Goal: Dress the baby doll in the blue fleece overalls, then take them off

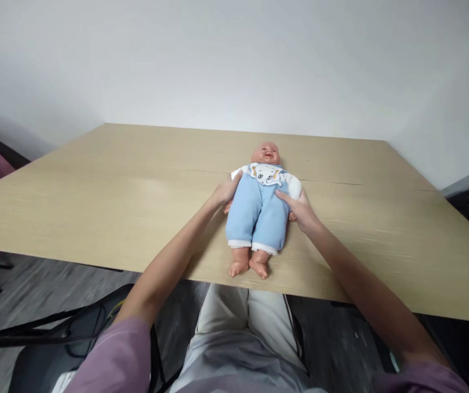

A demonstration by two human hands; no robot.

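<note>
- Wall [234,60]: pale, behind the far edge of the tabletop.
- Tabletop [115,180]: 1, light wood-tone, thin dark seam running crosswise past the doll's upper body.
- Floor [42,284]: grey, streaky, visible under the near edge.
- Chair [50,349]: 1 dark one at lower left, cut off by frame.
- Trousers [222,311]: 1 pale pair, person sits square to the near edge.
- Doll [242,204]: 1, light-blue outfit with white sleeves. Lies on its back on the tabletop, a bit right of frame centre, close to the near edge. Head points away from the person, feet point at them, face up. Long axis runs near-to-far, head end leaning slightly right.
- Grips: 2, bare hands, one per side of the doll, both part-curled round its body. Left grip [227,189] grasps the side at the upper arm, thumb on top. Right grip [302,211] grasps the opposite side, thumb on the blue front. Other fingers mostly hidden on both.
- Feet [240,262]: 2, bare, side by side, just inside the near edge.
- Animal-face patch [266,174]: 1, white, on the chest.
</note>
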